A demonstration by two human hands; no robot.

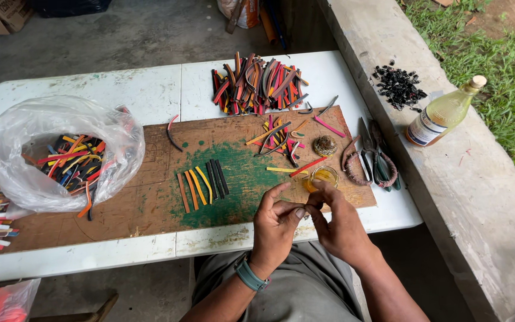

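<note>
Brown hands (308, 217) — fingertips pinched together, above board (150, 197)

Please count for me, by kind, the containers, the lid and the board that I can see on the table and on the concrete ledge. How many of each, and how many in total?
Glass bottle: 1
Clear plastic bag: 1
Small open jar: 1
Round lid: 1
Wooden board: 1
Total: 5
</note>
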